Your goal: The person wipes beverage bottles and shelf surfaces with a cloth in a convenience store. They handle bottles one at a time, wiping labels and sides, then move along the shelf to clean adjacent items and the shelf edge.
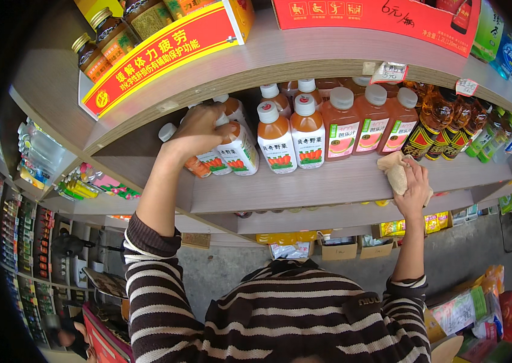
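Note:
My left hand (204, 129) is over the top of a carrot juice bottle (241, 152) at the left of the shelf, its fingers around the cap area; more juice bottles stand close against it, partly hidden by the hand. My right hand (412, 186) holds a crumpled tan cloth (393, 173) on the shelf board (351, 181) near its front edge. Between the hands stand two carrot juice bottles (277, 145) with white caps, then several pink guava juice bottles (341, 129). Dark bottles with black and red labels (435, 122) stand behind and right of the cloth.
Above is a shelf edge (306, 75) with small price tags, a red carton (374, 16) and a red and yellow display box (160, 59). A lower shelf (292, 222) lies beneath. Cardboard boxes (338, 251) stand below, and a person (67, 336) is at the lower left.

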`<state>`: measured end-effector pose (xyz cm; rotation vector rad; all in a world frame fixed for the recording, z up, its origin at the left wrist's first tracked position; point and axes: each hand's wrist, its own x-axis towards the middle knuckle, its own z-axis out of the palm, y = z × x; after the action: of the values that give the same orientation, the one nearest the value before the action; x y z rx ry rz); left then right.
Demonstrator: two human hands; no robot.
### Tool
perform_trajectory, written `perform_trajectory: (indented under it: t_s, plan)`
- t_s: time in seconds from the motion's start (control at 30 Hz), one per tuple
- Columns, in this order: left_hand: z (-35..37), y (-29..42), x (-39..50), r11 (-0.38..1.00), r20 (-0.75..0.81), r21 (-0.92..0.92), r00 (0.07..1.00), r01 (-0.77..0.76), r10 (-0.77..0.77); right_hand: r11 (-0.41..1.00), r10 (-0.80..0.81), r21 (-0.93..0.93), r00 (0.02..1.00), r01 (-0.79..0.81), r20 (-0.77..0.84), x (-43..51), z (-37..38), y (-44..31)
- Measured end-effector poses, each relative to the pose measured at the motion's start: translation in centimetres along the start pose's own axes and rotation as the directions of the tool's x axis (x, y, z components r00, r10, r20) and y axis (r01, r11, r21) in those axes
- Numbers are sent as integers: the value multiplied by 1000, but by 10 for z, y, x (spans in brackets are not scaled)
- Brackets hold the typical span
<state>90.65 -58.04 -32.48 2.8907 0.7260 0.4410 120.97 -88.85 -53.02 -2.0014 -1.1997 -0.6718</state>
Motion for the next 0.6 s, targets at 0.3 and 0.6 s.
perform_trajectory:
  t_s: [0.3, 0.6]
  plan:
    - [12, 49, 32, 935, -72, 313, 977, -169, 201, 1000, 17, -16, 1000, -17, 18, 1, -1, -1]
    - [18, 59, 33, 938, 183, -326, 981, 117, -59, 1000, 5, -2, 1000, -5, -10, 1, 0, -3]
